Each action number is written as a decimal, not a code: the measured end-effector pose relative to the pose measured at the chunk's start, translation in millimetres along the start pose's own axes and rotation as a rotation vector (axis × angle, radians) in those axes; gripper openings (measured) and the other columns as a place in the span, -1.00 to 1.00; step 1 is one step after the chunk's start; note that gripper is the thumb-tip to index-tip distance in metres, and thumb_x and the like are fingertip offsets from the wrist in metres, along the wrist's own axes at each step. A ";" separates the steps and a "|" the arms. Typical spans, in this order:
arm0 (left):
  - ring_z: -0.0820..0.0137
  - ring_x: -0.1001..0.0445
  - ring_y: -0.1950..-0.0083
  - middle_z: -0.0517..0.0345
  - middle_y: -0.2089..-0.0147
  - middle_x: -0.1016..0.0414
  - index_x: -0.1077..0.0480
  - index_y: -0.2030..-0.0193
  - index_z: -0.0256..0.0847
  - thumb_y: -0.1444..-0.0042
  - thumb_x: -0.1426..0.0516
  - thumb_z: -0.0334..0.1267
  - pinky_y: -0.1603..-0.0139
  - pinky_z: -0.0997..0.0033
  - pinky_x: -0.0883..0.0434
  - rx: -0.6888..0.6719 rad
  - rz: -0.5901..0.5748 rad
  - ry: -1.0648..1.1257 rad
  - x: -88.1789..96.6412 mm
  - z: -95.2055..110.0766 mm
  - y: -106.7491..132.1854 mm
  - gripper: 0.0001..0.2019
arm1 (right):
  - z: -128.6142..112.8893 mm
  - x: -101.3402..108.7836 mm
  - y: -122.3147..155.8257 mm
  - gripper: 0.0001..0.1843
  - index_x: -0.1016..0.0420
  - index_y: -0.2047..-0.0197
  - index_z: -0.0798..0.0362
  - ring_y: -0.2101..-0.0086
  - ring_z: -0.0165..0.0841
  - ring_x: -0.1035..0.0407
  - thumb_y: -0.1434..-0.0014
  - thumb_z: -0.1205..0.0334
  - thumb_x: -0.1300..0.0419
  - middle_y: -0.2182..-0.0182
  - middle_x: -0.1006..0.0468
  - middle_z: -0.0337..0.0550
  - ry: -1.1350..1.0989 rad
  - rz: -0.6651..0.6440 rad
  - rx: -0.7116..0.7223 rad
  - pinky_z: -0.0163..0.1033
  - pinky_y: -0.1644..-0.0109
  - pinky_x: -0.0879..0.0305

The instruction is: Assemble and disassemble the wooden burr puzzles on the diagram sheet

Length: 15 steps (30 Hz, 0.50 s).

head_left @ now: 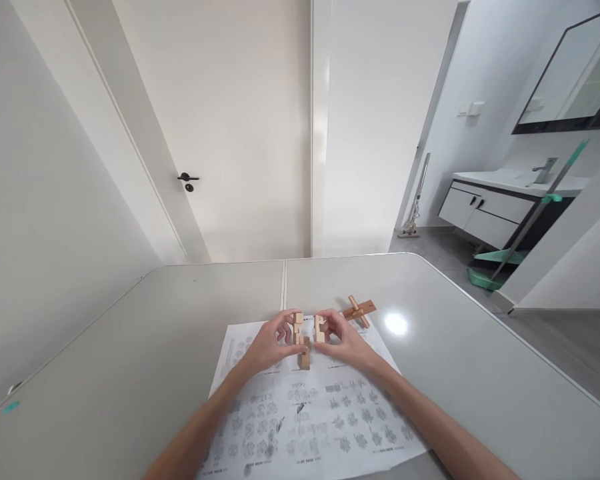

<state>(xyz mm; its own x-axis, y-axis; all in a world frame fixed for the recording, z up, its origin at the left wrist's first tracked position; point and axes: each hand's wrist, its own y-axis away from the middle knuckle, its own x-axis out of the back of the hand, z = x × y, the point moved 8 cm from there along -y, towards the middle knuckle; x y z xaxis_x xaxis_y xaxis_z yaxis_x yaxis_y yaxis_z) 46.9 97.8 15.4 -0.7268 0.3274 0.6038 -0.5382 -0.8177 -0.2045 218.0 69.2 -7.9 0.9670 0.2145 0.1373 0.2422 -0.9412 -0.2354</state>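
Note:
Between thumb and fingers, my left hand (271, 341) grips a light wooden puzzle piece (297, 328) with notches cut in it. A darker wooden block (305, 357) sits against its lower end, under my left thumb; whether the two are joined I cannot tell. My right hand (344, 339) pinches another notched wooden puzzle piece (319, 329), held upright a small gap to the right of the first. Both hands are over a printed sheet (300, 427) covered with small grey diagrams. Past my right fingers lie further wooden pieces (359, 310), including a flat brown strip crossed by rounded sticks.
The sheet lies on a pale table (130, 373) with a seam running toward its far edge. Beyond it stand a white door (240, 133) with a black handle, a mop (417, 200), a sink cabinet (490, 207) and a green dustpan (485, 279).

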 end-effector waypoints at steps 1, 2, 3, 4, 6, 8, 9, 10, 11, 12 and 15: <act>0.45 -0.34 0.36 0.21 0.23 -0.45 -0.29 -0.25 -0.03 0.01 -0.37 0.05 0.28 0.42 -0.36 0.002 0.014 0.007 0.5 0.3 0.3 -0.30 | 1.0 -1.5 0.2 -0.49 -0.36 -0.08 -0.06 0.31 -0.30 -0.32 -0.08 0.09 -0.38 0.34 -0.40 -0.28 -0.010 0.002 -0.011 -0.17 0.14 -0.30; 0.45 -0.36 0.37 0.22 0.24 -0.45 -0.28 -0.27 -0.03 0.00 -0.37 0.05 0.28 0.42 -0.37 0.004 0.023 0.016 0.2 0.2 0.5 -0.30 | 1.7 -2.8 0.3 -0.46 -0.36 -0.09 -0.06 0.32 -0.30 -0.32 -0.08 0.08 -0.39 0.35 -0.40 -0.28 -0.023 0.007 -0.019 -0.17 0.15 -0.30; 0.45 -0.37 0.37 0.21 0.24 -0.46 -0.27 -0.28 -0.02 -0.02 -0.36 0.05 0.29 0.42 -0.38 0.006 0.029 0.025 -1.0 -0.4 0.8 -0.29 | 2.1 -3.8 0.4 -0.44 -0.35 -0.10 -0.06 0.33 -0.31 -0.31 -0.07 0.07 -0.39 0.35 -0.40 -0.28 -0.042 0.013 -0.025 -0.18 0.17 -0.30; 0.44 -0.39 0.37 0.21 0.24 -0.47 -0.26 -0.29 -0.02 -0.02 -0.35 0.06 0.30 0.42 -0.39 0.010 0.031 0.034 -3.1 -1.4 1.0 -0.29 | 2.6 -4.8 0.4 -0.43 -0.34 -0.11 -0.06 0.34 -0.31 -0.31 -0.07 0.06 -0.40 0.34 -0.41 -0.27 -0.066 0.020 -0.030 -0.18 0.18 -0.30; 0.43 -0.42 0.38 0.20 0.25 -0.48 -0.25 -0.29 -0.03 -0.03 -0.34 0.07 0.32 0.42 -0.40 0.025 0.046 0.053 -8.8 -5.0 1.7 -0.29 | 4.3 -6.0 0.3 -0.39 -0.30 -0.14 -0.06 0.37 -0.33 -0.32 -0.07 0.06 -0.40 0.35 -0.42 -0.29 -0.128 0.039 -0.051 -0.19 0.21 -0.29; 0.43 -0.42 0.39 0.20 0.25 -0.48 -0.25 -0.27 -0.05 -0.02 -0.35 0.06 0.37 0.44 -0.40 0.054 0.080 0.082 -14.5 -10.0 3.0 -0.29 | 8.2 -5.9 0.6 -0.33 -0.25 -0.17 -0.06 0.41 -0.36 -0.31 -0.06 0.05 -0.41 0.40 -0.41 -0.33 -0.185 0.070 -0.092 -0.22 0.27 -0.27; 0.45 -0.40 0.41 0.20 0.25 -0.48 -0.24 -0.26 -0.06 -0.02 -0.35 0.05 0.39 0.45 -0.39 0.071 0.095 0.099 -17.5 -12.3 3.8 -0.29 | 10.5 -5.7 0.9 -0.30 -0.22 -0.18 -0.06 0.45 -0.37 -0.30 -0.06 0.04 -0.41 0.44 -0.39 -0.36 -0.204 0.085 -0.114 -0.23 0.31 -0.26; 0.46 -0.38 0.42 0.21 0.26 -0.47 -0.24 -0.25 -0.07 -0.01 -0.36 0.03 0.40 0.46 -0.38 0.081 0.099 0.116 -20.8 -13.8 4.6 -0.30 | 12.6 -5.3 1.2 -0.28 -0.21 -0.19 -0.06 0.48 -0.38 -0.28 -0.05 0.02 -0.42 0.47 -0.37 -0.39 -0.214 0.100 -0.131 -0.25 0.35 -0.23; 0.47 -0.37 0.43 0.22 0.28 -0.47 -0.24 -0.24 -0.07 -0.01 -0.36 0.01 0.41 0.47 -0.37 0.085 0.093 0.130 -24.0 -14.3 5.3 -0.31 | 14.3 -5.0 1.3 -0.27 -0.20 -0.19 -0.06 0.50 -0.39 -0.26 -0.04 0.01 -0.42 0.49 -0.35 -0.42 -0.214 0.111 -0.142 -0.26 0.38 -0.21; 0.47 -0.35 0.44 0.24 0.30 -0.46 -0.24 -0.24 -0.07 -0.02 -0.36 -0.01 0.42 0.48 -0.37 0.086 0.082 0.142 -26.9 -14.2 5.9 -0.32 | 15.5 -4.6 1.2 -0.26 -0.21 -0.19 -0.06 0.51 -0.40 -0.25 -0.03 0.00 -0.42 0.50 -0.33 -0.43 -0.204 0.119 -0.144 -0.27 0.39 -0.19; 0.48 -0.35 0.46 0.27 0.34 -0.44 -0.24 -0.25 -0.08 -0.04 -0.34 -0.03 0.42 0.49 -0.36 0.092 0.065 0.154 -30.0 -12.8 7.3 -0.33 | 16.6 -3.4 0.5 -0.31 -0.26 -0.16 -0.05 0.51 -0.40 -0.23 -0.03 0.00 -0.41 0.52 -0.30 -0.44 -0.147 0.137 -0.124 -0.28 0.39 -0.18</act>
<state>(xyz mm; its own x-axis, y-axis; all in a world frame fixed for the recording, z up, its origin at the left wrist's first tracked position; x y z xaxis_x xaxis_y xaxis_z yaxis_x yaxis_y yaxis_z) 59.3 88.1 -14.0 -0.8194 0.3348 0.4653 -0.4516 -0.8770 -0.1641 216.2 72.3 -24.5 0.9934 0.1101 -0.0314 0.1056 -0.9870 -0.1212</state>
